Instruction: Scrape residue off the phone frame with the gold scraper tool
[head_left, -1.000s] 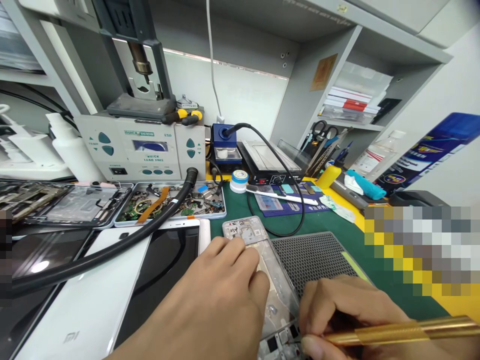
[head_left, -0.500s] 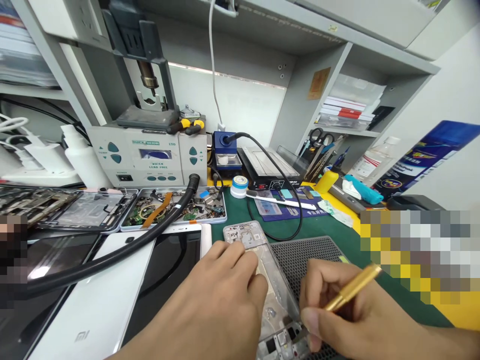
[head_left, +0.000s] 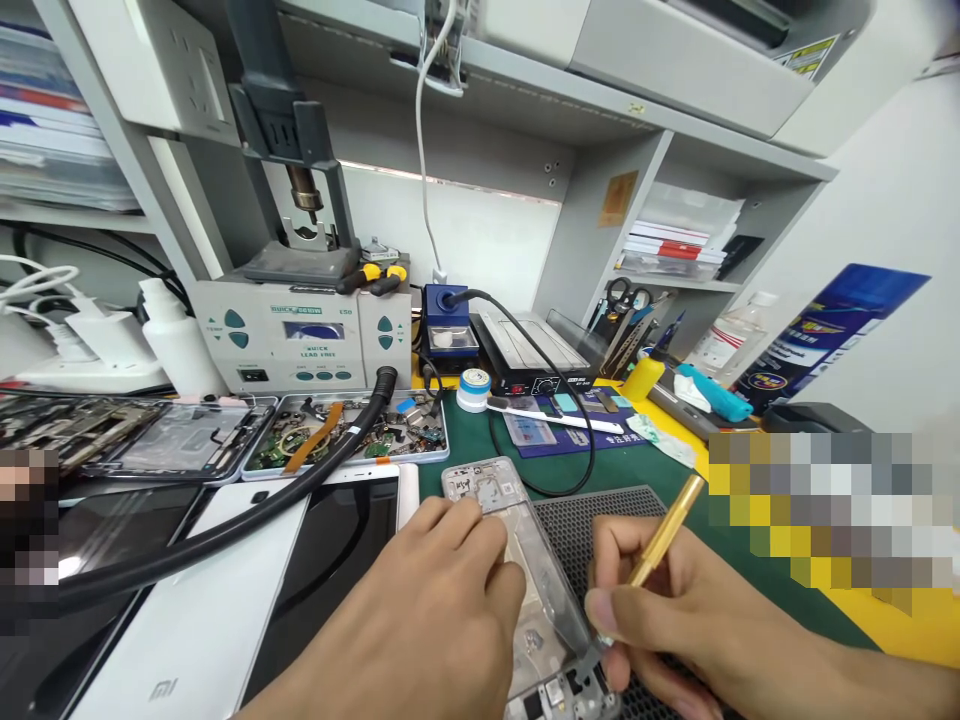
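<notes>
Nearest the camera, the left hand is pressing down on a silver metal phone frame with its back cover off. Its fingers are lying curled over the frame's left edge, and I cannot tell whether the thumb is hooking under it. The right hand is pinching a slim gold-coloured metal tool tightly between thumb and fingers, with the tip meeting the frame's lower right edge. The frame is lying partly on a dark perforated rubber mat. To the left, a thick black hose is crossing a white tablet. Beyond them, a shallow metal tray of loose parts is sitting before a grey hot-air rework station.
</notes>
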